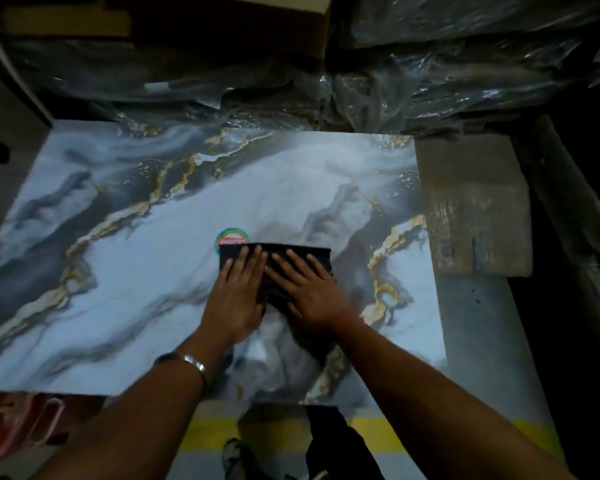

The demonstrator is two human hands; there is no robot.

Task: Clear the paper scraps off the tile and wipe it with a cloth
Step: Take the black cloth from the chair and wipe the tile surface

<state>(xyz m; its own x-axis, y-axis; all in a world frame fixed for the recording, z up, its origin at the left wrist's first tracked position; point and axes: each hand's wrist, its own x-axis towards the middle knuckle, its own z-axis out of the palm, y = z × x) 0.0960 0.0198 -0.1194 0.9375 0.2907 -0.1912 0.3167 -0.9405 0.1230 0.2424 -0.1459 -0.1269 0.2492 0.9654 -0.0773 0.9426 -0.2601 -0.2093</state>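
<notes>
A large marble-patterned tile (125, 258) with grey swirls and gold veins lies flat in front of me. A dark folded cloth (309, 252) rests on the tile near its middle. My left hand (238, 296) and my right hand (307, 289) lie side by side, palms down and fingers flat, pressing on the cloth. A round green and red sticker (231, 235) peeks out at the cloth's far left corner. No paper scraps show on the tile.
Plastic-wrapped bundles (430, 71) crowd the tile's far edge. A cardboard box (222, 26) stands behind them. A worn wooden board (475, 209) lies beside the tile's right edge. Below the near edge are a yellow floor stripe (208, 434) and my shoe (234, 455).
</notes>
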